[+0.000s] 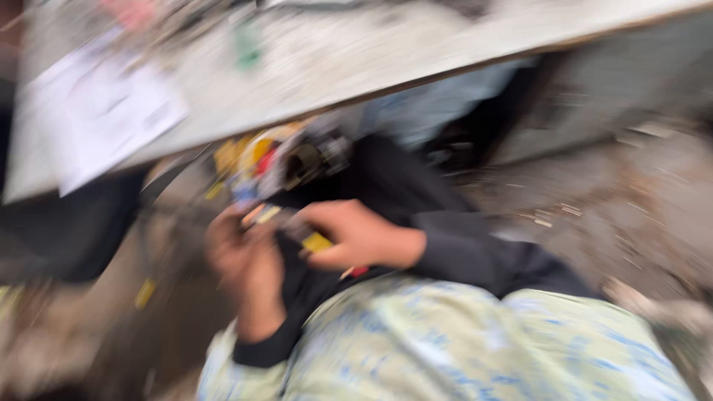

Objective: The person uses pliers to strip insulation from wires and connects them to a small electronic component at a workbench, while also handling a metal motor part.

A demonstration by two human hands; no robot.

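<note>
Below the tilted table (356,70), both hands curled together; left hand (241,256), right hand (356,234), grip clamped on small yellow pieces (316,242).

Motion blur smears everything: the small yellow object (317,242) between the left hand (241,252) and right hand (356,234) cannot be identified, and the papers (111,111) on the table (416,52) are unreadable

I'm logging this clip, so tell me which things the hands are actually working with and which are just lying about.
In hand:
left hand and right hand, close together on small yellow pieces; too blurred to identify
black bag beneath them

Lying about:
white papers on the tabletop
green item, blurred
floor debris
</note>
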